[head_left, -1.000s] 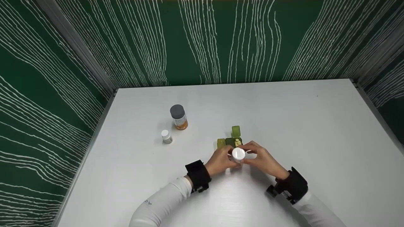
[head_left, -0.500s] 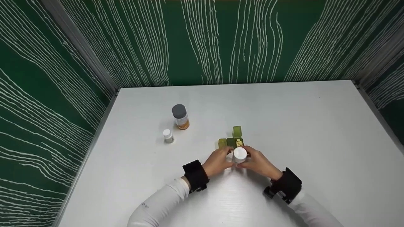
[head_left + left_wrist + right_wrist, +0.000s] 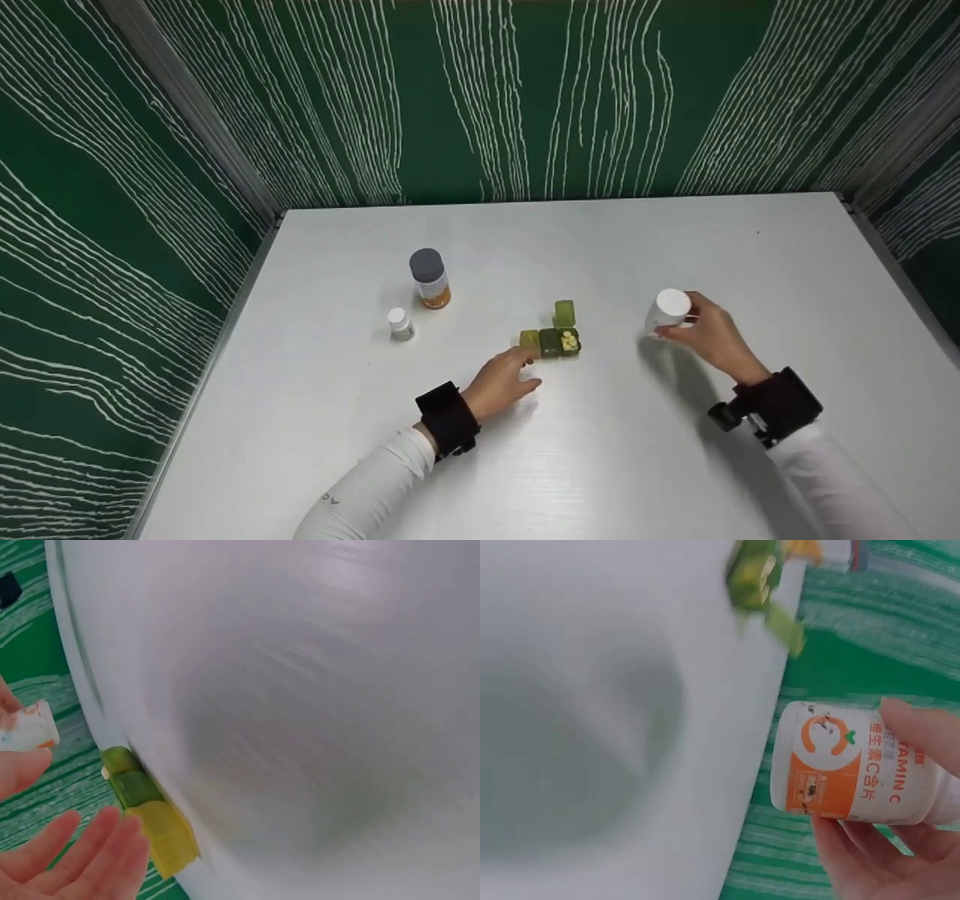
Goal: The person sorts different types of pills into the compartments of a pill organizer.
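Observation:
My right hand (image 3: 716,337) grips a white, white-capped vitamin C bottle (image 3: 664,319) and holds it above the table on the right. The bottle's orange-and-white label (image 3: 832,761) shows in the right wrist view, with thumb and fingers on opposite sides. My left hand (image 3: 499,384) has its fingers extended and thumb apart, holding nothing. Its fingertips are right at the near edge of a green pill organizer (image 3: 550,343). The right compartment's lid (image 3: 564,313) is flipped back, and pale yellow tablets (image 3: 569,341) lie inside. The middle and yellowish left compartments are covered.
A small white-capped bottle (image 3: 401,325) stands left of the organizer. Behind it is a taller clear bottle (image 3: 430,279) with a grey cap and orange contents or label. Green walls with white lines (image 3: 480,97) border the white table (image 3: 600,465).
My hands have separated. The right hand has carried the vitamin C bottle right and away from me; the left hand has let go and drawn slightly left, leaving the organizer in fuller view.

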Action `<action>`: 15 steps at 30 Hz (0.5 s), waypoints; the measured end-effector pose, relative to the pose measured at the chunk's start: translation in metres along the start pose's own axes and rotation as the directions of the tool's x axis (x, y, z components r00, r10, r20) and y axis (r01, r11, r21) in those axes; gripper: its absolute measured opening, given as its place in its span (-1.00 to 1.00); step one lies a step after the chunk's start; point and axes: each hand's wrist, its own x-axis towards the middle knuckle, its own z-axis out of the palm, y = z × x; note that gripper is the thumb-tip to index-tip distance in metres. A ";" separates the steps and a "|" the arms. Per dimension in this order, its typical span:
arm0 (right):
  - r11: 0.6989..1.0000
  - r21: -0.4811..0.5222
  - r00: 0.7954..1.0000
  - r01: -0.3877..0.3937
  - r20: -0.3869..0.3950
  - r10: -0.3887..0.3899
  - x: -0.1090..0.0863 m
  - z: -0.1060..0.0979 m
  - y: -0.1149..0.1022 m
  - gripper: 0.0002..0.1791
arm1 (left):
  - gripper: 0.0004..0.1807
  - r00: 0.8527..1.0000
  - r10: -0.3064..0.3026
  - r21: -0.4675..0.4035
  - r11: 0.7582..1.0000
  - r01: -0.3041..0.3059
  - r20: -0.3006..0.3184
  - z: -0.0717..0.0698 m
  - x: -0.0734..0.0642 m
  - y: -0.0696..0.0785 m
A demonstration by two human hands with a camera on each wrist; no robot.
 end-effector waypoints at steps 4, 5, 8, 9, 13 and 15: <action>0.997 -0.023 0.996 -0.068 -0.055 0.067 -0.001 -0.028 0.024 -0.39 | -0.61 1.000 -0.001 -0.008 1.000 0.001 0.013 -0.002 0.000 -0.004; 0.995 -0.022 0.993 -0.095 -0.066 0.093 -0.002 -0.034 0.030 -0.37 | -0.62 1.000 -0.005 -0.013 1.000 0.005 0.015 -0.002 0.000 -0.004; 0.984 -0.011 0.982 -0.177 -0.073 0.175 -0.005 -0.048 0.046 -0.32 | -0.62 1.000 -0.014 -0.028 1.000 0.015 0.012 -0.004 -0.001 -0.007; 0.979 -0.014 0.977 -0.202 -0.074 0.200 -0.006 -0.052 0.051 -0.31 | -0.63 1.000 -0.019 -0.029 0.999 0.019 0.011 -0.004 -0.001 -0.008; 0.961 -0.006 0.958 -0.275 -0.084 0.273 -0.010 -0.063 0.067 -0.29 | -0.63 1.000 -0.022 -0.033 0.999 0.022 0.005 -0.005 0.000 -0.011; 0.954 -0.003 0.949 -0.300 -0.098 0.298 -0.011 -0.066 0.073 -0.29 | -0.64 1.000 -0.022 -0.028 0.999 0.022 0.002 -0.006 0.001 -0.012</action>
